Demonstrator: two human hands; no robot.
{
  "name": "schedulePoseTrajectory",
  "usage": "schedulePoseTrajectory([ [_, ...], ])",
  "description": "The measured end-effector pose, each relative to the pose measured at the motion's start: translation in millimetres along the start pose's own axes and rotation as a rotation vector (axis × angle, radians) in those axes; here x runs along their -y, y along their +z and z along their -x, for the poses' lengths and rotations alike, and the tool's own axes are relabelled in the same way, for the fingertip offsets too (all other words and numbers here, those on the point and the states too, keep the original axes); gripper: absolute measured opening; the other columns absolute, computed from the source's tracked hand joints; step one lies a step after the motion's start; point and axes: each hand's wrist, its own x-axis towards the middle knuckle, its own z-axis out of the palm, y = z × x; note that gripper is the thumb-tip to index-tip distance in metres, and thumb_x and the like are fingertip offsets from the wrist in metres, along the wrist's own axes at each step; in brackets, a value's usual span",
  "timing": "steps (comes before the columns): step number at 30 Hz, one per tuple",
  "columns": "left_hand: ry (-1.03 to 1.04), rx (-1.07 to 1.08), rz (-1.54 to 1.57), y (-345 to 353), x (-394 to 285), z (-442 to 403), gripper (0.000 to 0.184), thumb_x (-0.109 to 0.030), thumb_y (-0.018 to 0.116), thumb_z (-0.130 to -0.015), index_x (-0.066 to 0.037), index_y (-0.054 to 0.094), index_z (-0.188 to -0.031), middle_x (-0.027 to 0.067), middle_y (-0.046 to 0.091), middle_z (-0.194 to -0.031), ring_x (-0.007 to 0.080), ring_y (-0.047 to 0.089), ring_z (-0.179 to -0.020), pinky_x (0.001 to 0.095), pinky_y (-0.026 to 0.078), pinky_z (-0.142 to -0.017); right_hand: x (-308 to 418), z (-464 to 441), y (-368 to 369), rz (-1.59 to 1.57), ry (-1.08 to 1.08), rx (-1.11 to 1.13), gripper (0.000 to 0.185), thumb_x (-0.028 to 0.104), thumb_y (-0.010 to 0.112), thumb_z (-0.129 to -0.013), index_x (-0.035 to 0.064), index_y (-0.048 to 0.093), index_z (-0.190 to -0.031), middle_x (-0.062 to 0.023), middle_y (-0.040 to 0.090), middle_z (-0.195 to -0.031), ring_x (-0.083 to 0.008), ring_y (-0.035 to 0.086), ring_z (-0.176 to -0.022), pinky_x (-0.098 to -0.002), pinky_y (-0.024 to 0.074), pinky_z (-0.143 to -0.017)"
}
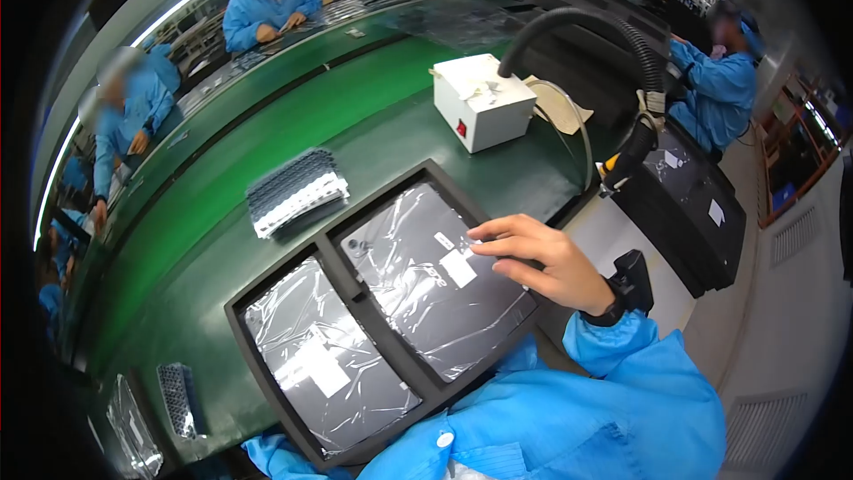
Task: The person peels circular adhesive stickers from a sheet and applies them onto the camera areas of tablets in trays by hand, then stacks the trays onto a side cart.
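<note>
A black two-compartment tray (pixel 330 258) lies tilted across the bench's near edge, in front of my body. Each compartment holds a dark tablet in clear film: the right tablet (pixel 404 280) has a camera at its corner, a logo and white labels, and the left tablet (pixel 355 391) bears a white label too. Over the right tablet's upper right side hovers my right hand (pixel 555 262), fingers stretched out, holding nothing; whether the fingertips touch the film I cannot tell. My left hand is out of sight; only a blue sleeve (pixel 284 458) shows by the tray's lower left corner.
Beyond the tray lies a stack of bubble-wrap sleeves (pixel 298 191). A white box (pixel 484 107) with a red switch and a black flexible hose (pixel 622 27) stand behind it. Stacked black trays (pixel 684 222) are at right. Co-workers in blue sit along the green conveyor (pixel 293 116).
</note>
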Motion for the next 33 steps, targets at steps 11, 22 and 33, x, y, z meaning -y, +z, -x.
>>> schedulePoseTrajectory([
  [11,0.067,-0.085,-0.092,-61.6,13.9,20.5,0.035,-0.013,0.051,-0.094,0.001,0.048,-0.126,0.0099,0.061,-0.113,0.0204,0.058,-0.096,0.0345,0.049,-0.08,92.1,-55.8,-20.3,-0.277,-0.614,-0.361,0.019,0.016,0.061,-0.091,0.0038,0.064,-0.104,-0.0122,0.06,-0.114,-0.0192,0.061,-0.093,-0.0343,0.0499,-0.081],
  [22,0.041,-0.27,0.147,-41.4,-44.3,117.9,0.029,-0.014,0.058,-0.096,0.005,0.055,-0.118,0.0225,0.07,-0.092,0.029,0.068,-0.072,0.0366,0.056,-0.061,144.2,3.8,-56.5,0.102,-1.148,-0.744,0.029,0.019,0.056,-0.095,0.0113,0.054,-0.124,-0.0041,0.048,-0.133,-0.0131,0.053,-0.112,-0.0332,0.0462,-0.093],
  [33,-0.11,-0.162,0.097,-9.1,-47.6,100.6,0.038,-0.023,0.053,-0.098,-0.002,0.049,-0.129,0.0088,0.058,-0.113,0.0182,0.059,-0.095,0.0333,0.049,-0.076,181.6,62.9,-81.6,0.275,-1.618,-1.115,0.043,0.021,0.051,-0.099,0.0181,0.044,-0.142,0.0033,0.038,-0.151,-0.0075,0.045,-0.128,-0.0322,0.0429,-0.103],
])
